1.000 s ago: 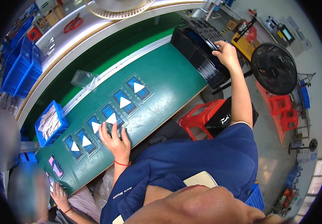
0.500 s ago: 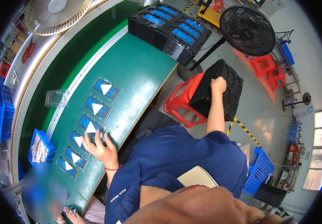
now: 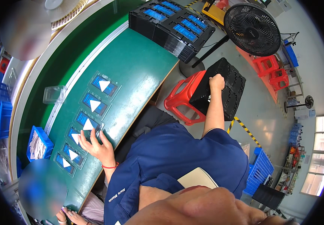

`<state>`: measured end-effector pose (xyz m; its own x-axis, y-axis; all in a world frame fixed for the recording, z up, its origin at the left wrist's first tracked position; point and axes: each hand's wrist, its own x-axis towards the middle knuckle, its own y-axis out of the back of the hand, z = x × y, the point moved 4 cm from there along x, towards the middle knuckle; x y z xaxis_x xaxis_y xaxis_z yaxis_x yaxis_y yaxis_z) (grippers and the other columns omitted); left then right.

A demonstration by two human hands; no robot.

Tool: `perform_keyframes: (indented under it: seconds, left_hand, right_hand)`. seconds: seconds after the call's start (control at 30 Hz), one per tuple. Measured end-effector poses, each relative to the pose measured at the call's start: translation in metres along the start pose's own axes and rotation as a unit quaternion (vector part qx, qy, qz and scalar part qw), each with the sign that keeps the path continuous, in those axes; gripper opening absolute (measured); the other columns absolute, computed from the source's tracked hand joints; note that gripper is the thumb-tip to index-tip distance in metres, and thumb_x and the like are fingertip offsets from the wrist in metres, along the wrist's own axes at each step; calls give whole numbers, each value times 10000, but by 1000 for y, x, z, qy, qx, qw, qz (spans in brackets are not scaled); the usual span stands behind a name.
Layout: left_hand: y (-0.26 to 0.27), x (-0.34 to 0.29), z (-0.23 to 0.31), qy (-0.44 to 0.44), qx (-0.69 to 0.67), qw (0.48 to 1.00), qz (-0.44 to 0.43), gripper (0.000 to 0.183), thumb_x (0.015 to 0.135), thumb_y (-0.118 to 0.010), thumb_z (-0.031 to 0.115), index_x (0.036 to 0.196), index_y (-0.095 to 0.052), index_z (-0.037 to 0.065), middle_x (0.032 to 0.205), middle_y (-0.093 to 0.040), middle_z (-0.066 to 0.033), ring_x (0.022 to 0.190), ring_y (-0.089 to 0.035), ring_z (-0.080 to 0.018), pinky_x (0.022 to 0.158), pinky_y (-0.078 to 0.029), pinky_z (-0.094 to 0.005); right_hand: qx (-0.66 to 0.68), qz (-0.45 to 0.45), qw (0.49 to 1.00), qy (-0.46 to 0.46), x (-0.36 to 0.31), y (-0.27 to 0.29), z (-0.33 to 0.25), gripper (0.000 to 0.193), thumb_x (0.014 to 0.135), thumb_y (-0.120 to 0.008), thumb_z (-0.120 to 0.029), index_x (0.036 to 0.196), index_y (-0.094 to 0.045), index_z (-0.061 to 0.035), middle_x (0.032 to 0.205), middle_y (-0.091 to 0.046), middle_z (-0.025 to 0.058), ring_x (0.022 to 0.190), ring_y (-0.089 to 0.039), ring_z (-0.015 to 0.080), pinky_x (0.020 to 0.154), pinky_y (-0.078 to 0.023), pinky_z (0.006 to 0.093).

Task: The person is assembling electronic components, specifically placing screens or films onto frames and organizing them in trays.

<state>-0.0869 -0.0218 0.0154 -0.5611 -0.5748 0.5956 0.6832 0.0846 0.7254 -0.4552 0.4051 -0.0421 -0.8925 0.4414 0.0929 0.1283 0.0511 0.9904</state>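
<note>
Along the green table lies a slanting row of several flat dark-blue panels in clear plastic holders, each with a white triangle on it. My left hand hovers at or touches the row's middle, fingers spread; nothing shows in its grip. Out to my right, my right hand is closed at the upper edge of a stack of black plastic trays; its fingertips are partly hidden. That stack rests on a red plastic stool.
More black trays holding blue panels stand stacked at the table's far end. A blue bin of paper strips and a clear plastic box sit left. A black fan stands beyond the stool. Another person's hands rest at lower left.
My right hand has shifted slightly left along the black stack. My left hand has moved a little left and down, fingers still spread. A blurred round patch now appears at the upper left.
</note>
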Motion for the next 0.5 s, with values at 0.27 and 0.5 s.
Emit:
perform_keyframes:
  seconds: [0.27,0.5]
  left_hand:
    - [15,-15,-19,45,6,999,17,308,753,-710,130,1019,-619,4,1302,-461,-219,1225,-387,-440,1017,-306,-518]
    - [16,-16,-26,163,56,985,19,500,801,-676,344,1196,-558,62,1342,-375,-257,1295,-271,-466,1046,-220,-582]
  right_hand:
    - [327,97,892,297,-75,101,-120,270,773,-726,-310,753,-679,-45,693,-661,128,664,-652,280,615,-498,392]
    - [267,-239,613,704,-232,85,-268,730,680,-809,-287,1298,-489,-66,1247,-479,187,1134,-506,337,923,-443,383]
